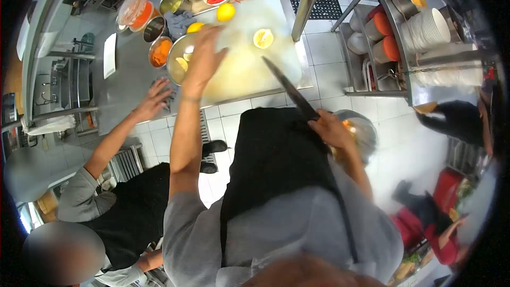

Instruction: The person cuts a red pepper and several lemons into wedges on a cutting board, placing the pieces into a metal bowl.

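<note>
Our right grip (330,130) wraps the long, dark-bladed knife (287,86), which points to eleven o'clock. Our left grip (205,56), fingers spread, is over the round steel bowl (173,69). Past the knife's tip, on the white rectangular board (280,15), lies the halved yellow lemon (263,39), toward two o'clock from our nearer left grip.

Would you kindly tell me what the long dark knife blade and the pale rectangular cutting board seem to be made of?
The long dark knife blade: probably steel, dullish, from its thin grey surface. The pale rectangular cutting board: likely plastic, fairly smooth, since no wood grain shows.
</note>
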{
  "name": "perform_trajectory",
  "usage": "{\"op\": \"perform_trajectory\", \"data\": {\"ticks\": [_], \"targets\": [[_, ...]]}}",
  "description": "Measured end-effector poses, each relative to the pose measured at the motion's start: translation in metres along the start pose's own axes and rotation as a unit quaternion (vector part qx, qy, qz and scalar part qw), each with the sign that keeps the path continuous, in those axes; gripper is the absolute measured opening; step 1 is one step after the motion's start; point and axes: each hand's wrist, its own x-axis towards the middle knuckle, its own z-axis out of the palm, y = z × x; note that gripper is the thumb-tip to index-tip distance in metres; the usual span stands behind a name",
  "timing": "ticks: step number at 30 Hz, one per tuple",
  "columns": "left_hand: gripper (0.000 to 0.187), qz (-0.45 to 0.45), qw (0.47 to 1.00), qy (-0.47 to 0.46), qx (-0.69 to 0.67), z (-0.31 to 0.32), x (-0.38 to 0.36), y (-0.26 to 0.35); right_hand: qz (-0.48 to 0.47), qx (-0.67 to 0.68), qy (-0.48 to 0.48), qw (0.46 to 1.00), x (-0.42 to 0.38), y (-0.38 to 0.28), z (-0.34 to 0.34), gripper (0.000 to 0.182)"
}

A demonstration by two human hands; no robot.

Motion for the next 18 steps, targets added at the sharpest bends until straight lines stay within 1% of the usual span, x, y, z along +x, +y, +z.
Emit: {"op": "perform_trajectory", "data": {"ticks": [1, 2, 3, 4, 5, 6, 8, 9, 12, 13, 16, 17, 18], "targets": [[0.078, 0.050, 0.996, -0.037, -0.056, 0.034, 0.019, 0.007, 0.011, 0.005, 0.016, 1.000, -0.010, 0.000, -0.005, 0.031], [0.079, 0.070, 0.995, -0.034, -0.068, 0.058, 0.032, 0.024, -0.001, -0.017, 0.053, 0.998, -0.016, 0.004, -0.005, 0.031], [0.081, 0.091, 0.992, -0.085, -0.029, 0.090, 0.044, 0.017, -0.014, -0.037, 0.088, 0.995, -0.021, 0.009, -0.003, 0.031], [0.082, 0.075, 0.988, -0.117, -0.062, 0.111, 0.048, 0.012, -0.031, -0.058, 0.125, 0.990, -0.022, 0.013, -0.003, 0.030], [0.083, 0.062, 0.983, -0.146, -0.093, 0.121, 0.053, 0.014, -0.024, -0.033, 0.121, 0.992, -0.016, 0.011, -0.004, 0.029], [0.085, 0.051, 0.975, -0.179, -0.124, 0.128, 0.055, 0.013, -0.041, -0.055, 0.144, 0.987, -0.011, 0.008, -0.004, 0.029], [0.077, -0.002, 0.991, -0.082, -0.104, 0.127, 0.024, 0.020, -0.068, -0.087, 0.194, 0.975, 0.004, -0.008, 0.004, 0.028], [0.074, -0.022, 0.995, -0.039, -0.092, 0.122, 0.006, 0.028, -0.043, -0.085, 0.182, 0.979, 0.012, -0.029, 0.004, 0.026], [0.057, -0.128, 0.987, 0.040, -0.093, 0.103, -0.033, 0.061, -0.137, -0.107, 0.208, 0.963, 0.052, -0.037, 0.025, 0.020], [0.051, -0.194, 0.977, -0.001, -0.086, 0.100, -0.038, 0.066, -0.168, -0.130, 0.222, 0.951, 0.064, -0.039, 0.033, 0.016], [0.055, -0.109, 0.989, 0.061, -0.077, 0.118, -0.057, 0.054, -0.093, -0.249, 0.142, 0.953, 0.090, -0.034, 0.050, 0.016], [0.053, -0.120, 0.988, 0.056, -0.080, 0.112, -0.059, 0.061, -0.087, -0.258, 0.134, 0.953, 0.090, -0.037, 0.050, 0.017], [0.052, -0.136, 0.982, 0.045, -0.121, 0.113, -0.060, 0.060, -0.082, -0.268, 0.126, 0.952, 0.089, -0.041, 0.047, 0.018]]}}
